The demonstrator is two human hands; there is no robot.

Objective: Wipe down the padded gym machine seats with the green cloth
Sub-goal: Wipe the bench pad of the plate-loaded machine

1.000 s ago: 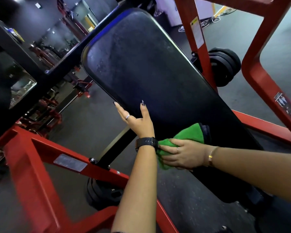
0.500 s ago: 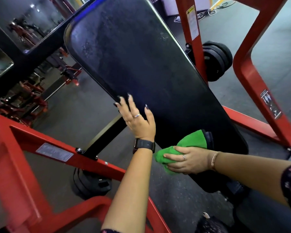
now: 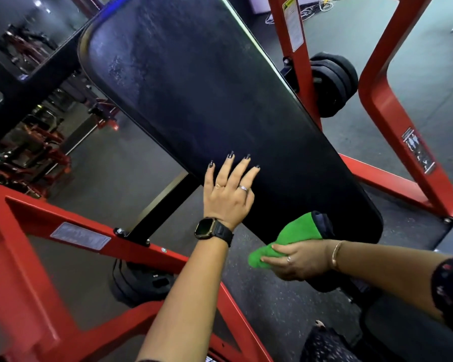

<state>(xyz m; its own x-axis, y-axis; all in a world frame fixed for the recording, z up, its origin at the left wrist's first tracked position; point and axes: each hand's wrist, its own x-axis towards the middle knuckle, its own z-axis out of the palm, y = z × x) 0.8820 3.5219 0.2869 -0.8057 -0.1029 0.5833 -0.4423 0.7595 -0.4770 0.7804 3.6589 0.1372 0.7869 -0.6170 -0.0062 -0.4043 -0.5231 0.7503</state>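
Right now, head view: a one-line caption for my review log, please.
Left hand rests flat on the pad while the right hand grips the green cloth at its lower end.

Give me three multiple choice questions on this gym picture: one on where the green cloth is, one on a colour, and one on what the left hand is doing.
1. Where is the green cloth?
A) at the lower end of the black pad
B) in a bucket
C) on a shelf

2. What colour is the machine's frame?
A) blue
B) red
C) yellow

3. How is the left hand?
A) in a fist
B) gripping the cloth
C) open, fingers spread on the pad

Answers:
1 A, the right hand holds it bunched against the pad's lower end.
2 B, the beams on both sides of the pad are red.
3 C, its fingers lie straight and apart on the pad's edge.
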